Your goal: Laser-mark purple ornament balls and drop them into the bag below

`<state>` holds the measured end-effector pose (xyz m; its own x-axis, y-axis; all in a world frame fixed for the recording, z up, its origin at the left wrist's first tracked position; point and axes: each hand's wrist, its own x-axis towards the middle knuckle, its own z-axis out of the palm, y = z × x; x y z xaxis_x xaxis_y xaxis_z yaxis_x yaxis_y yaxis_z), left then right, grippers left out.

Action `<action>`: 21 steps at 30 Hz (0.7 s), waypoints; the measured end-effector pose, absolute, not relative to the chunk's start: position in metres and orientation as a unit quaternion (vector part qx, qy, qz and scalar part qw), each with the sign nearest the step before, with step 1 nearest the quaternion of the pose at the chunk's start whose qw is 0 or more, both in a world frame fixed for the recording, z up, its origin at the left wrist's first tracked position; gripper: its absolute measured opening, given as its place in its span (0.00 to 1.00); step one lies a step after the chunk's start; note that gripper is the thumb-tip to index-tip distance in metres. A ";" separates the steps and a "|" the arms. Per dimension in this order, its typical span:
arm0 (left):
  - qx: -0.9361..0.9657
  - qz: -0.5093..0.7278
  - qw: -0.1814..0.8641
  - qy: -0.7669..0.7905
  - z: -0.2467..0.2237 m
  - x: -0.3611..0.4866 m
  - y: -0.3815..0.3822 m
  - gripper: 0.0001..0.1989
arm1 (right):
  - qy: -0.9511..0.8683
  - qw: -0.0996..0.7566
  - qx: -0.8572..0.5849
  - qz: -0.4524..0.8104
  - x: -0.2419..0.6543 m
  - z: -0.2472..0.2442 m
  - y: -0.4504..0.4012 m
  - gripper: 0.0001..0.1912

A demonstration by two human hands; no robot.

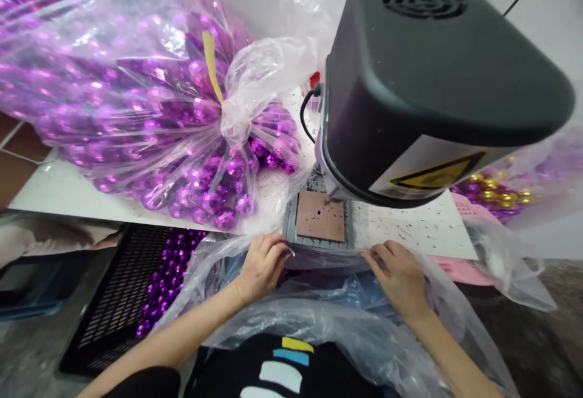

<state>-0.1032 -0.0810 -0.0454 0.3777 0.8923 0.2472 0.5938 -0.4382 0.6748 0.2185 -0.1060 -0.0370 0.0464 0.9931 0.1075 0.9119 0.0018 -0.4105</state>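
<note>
A large clear plastic bag (319, 319) lies across my lap, its upper edge running along the front of the white table. My left hand (263, 264) pinches that edge just left of the machine's base, fingers closed. On the right, my right hand (398, 273) has its thumb and fingers closed on the same edge. Between and above the hands sits a brown square plate (320, 216) with a small hole, under the black machine head (428, 82).
A tied clear bag of shiny purple beads (136, 100) covers the table's left side. Below it stands a black crate (118, 288) beside hanging purple bead strands (166, 276). Pink bags (464, 270) and purple and gold beads (496, 194) lie at the right.
</note>
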 end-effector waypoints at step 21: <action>0.001 0.438 0.705 0.558 -0.024 -0.024 -0.076 0.18 | -0.702 0.125 -0.689 0.127 0.220 -0.037 -0.087 0.24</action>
<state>-0.0237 -0.0757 -0.0245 -0.0066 0.6186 -0.7857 -0.6167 0.6160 0.4902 0.2196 -0.0870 -0.0374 -0.0193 0.9998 -0.0006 0.9363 0.0179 -0.3507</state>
